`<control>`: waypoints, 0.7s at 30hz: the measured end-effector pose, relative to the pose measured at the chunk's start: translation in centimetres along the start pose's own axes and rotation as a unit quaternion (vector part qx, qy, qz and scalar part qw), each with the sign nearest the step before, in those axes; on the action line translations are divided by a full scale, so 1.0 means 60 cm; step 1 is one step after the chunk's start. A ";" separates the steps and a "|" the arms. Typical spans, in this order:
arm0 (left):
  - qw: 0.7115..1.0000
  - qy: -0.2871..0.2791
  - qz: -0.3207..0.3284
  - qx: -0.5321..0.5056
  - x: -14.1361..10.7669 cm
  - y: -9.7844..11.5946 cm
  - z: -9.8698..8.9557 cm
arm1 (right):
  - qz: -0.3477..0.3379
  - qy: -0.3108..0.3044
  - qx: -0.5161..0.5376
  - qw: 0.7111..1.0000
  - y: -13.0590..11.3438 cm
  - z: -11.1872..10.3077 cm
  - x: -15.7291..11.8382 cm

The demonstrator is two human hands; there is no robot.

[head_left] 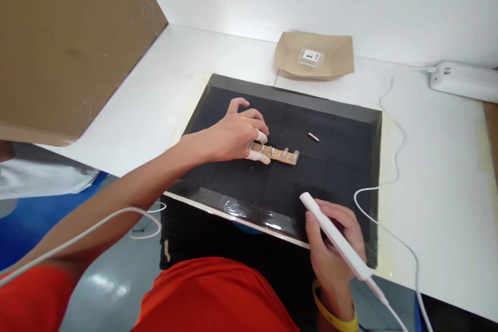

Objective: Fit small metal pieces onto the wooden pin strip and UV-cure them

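Note:
On the black mat (334, 166) lies a narrow brown strip (288, 157) with several short translucent pieces standing along it. My left hand (245, 132) is at the strip's left end, its thumb and forefinger, both in white finger covers, closed on either side of it. That end is partly hidden by the fingers. In my right hand (342, 244), at the mat's lower right, is a white pen-shaped corded tool (336, 236), tilted with its blunt end pointing up and left, apart from the strip. A small white-and-dark stick (313, 137) lies beyond the strip.
A brown paper tray (338, 57) holding a small clear case (311, 57) stands at the back. Cardboard (73, 46) rises at the left. A white power strip (462, 80) sits at far right, and white cable (397, 155) runs down the right side.

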State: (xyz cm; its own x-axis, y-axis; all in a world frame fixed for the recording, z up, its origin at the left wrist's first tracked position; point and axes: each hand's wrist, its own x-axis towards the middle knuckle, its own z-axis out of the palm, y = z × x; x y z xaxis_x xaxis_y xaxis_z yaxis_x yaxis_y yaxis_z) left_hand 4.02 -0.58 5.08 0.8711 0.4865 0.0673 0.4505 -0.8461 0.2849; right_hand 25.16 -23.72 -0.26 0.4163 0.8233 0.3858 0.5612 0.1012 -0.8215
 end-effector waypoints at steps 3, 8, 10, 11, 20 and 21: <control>1.000 0.004 -0.001 -0.003 -0.002 0.002 0.002 | -0.002 0.000 0.002 1.000 0.000 0.001 0.000; 1.000 0.006 -0.012 -0.017 -0.008 0.008 0.004 | -0.004 -0.001 0.007 1.000 0.001 0.002 0.000; 1.000 0.008 -0.015 -0.019 -0.010 0.011 0.005 | -0.006 -0.001 0.007 1.000 0.000 0.002 0.000; 1.000 0.010 -0.016 -0.019 -0.010 0.012 0.006 | -0.006 -0.001 0.008 1.000 0.000 0.002 0.000; 1.000 0.022 -0.020 -0.008 -0.011 0.014 0.012 | -0.003 0.003 0.007 1.000 -0.001 0.000 -0.003; 1.000 0.022 -0.020 -0.005 -0.012 0.013 0.012 | -0.001 0.003 0.009 1.000 0.000 0.000 -0.003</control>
State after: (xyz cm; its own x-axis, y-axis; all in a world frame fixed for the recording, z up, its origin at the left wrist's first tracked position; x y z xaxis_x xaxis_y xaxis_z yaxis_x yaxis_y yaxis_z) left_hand 3.91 -1.74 4.57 0.8427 0.5295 0.0969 0.4831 -0.8233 0.2980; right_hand 25.08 -23.87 -0.33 0.4186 0.8201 0.3900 0.5495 0.1132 -0.8278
